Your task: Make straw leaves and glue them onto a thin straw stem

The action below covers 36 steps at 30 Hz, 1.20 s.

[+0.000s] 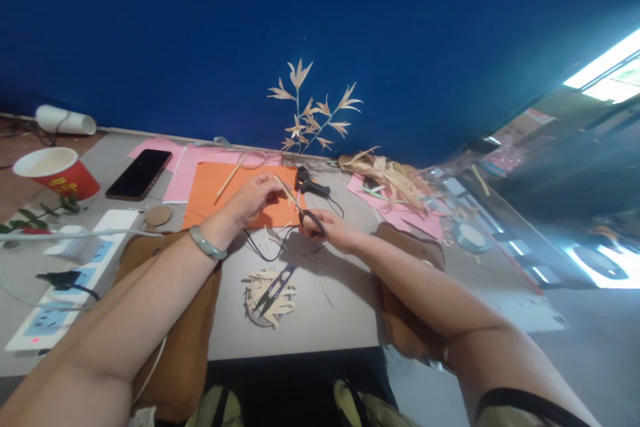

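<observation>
Here, over orange paper [210,187], the left hand [257,197] pinched what looked like a pale husk strip [291,195], while the right hand [333,228] gripped black-handled scissors [302,211] pointing toward it, near the hot glue gun [311,184].

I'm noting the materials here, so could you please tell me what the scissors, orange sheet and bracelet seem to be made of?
Scissors: blades probably metal, being thin and grey; the smooth black handles look like plastic.
Orange sheet: likely matte paper or card, flat and without shine.
Bracelet: perhaps polished stone or glass, judging by its smooth grey-green gloss.
</observation>
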Each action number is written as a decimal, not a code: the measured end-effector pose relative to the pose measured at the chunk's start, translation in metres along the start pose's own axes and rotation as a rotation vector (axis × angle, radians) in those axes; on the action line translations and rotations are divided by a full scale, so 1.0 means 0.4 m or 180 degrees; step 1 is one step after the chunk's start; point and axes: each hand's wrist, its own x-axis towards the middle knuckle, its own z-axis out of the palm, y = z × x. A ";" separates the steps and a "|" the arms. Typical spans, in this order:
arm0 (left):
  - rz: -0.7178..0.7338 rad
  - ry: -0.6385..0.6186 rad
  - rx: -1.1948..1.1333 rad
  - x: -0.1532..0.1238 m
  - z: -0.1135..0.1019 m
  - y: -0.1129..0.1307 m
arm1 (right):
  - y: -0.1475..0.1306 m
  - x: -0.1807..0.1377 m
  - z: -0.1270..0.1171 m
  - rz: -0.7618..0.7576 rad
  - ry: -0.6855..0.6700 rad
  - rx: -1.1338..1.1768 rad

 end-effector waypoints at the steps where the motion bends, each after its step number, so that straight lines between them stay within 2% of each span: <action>1: 0.0007 -0.0029 0.0000 0.000 0.000 0.001 | -0.003 -0.003 0.000 0.0008 -0.0155 0.0153; 4: 0.0018 -0.0073 -0.0035 -0.003 0.001 0.005 | -0.012 -0.014 -0.006 0.0021 -0.0810 0.0594; 6: 0.0025 -0.0010 -0.0014 -0.005 0.000 0.008 | -0.018 -0.027 -0.018 0.0097 -0.1149 0.0608; 8: 0.0001 0.0166 0.0083 -0.005 -0.002 0.009 | -0.028 -0.046 -0.041 0.0179 -0.1273 0.0358; 10: -0.0018 0.0378 0.0251 -0.004 -0.005 0.007 | -0.043 -0.071 -0.075 0.0220 -0.1236 -0.0203; 11: -0.0007 0.0464 0.0361 -0.004 -0.007 0.005 | -0.051 -0.085 -0.095 0.0234 -0.1168 -0.0623; 13: 0.0067 0.0568 0.0683 -0.002 -0.013 -0.001 | -0.065 -0.113 -0.140 0.0330 -0.0741 -0.1651; 14: 0.0098 0.0587 0.0883 -0.001 -0.015 -0.005 | -0.069 -0.125 -0.162 0.0393 -0.0398 -0.2204; 18: -0.0057 0.0602 0.1716 0.002 -0.026 -0.022 | -0.049 -0.155 -0.238 0.0734 0.1482 -0.4028; 20: -0.0218 0.0522 0.2024 0.003 -0.029 -0.030 | -0.026 -0.157 -0.263 0.0952 0.1872 -0.4427; 22: -0.0245 0.0426 0.2243 0.003 -0.031 -0.034 | -0.007 -0.155 -0.278 0.1110 0.1929 -0.4589; 25: -0.0102 0.0435 0.2478 0.003 -0.032 -0.036 | 0.000 -0.149 -0.284 0.1241 0.1754 -0.4802; 30: -0.0085 0.0526 0.2604 0.004 -0.037 -0.034 | -0.032 -0.139 -0.281 0.1400 0.1302 -0.4784; 32: -0.0110 0.0523 0.2568 0.006 -0.039 -0.035 | -0.048 -0.134 -0.279 0.1428 0.1288 -0.4880; 34: -0.0162 0.0540 0.2492 0.009 -0.040 -0.037 | -0.062 -0.127 -0.268 0.1197 0.1437 -0.5047; 36: -0.0248 0.0538 0.2388 0.010 -0.040 -0.037 | -0.074 -0.116 -0.244 0.0735 0.1545 -0.5034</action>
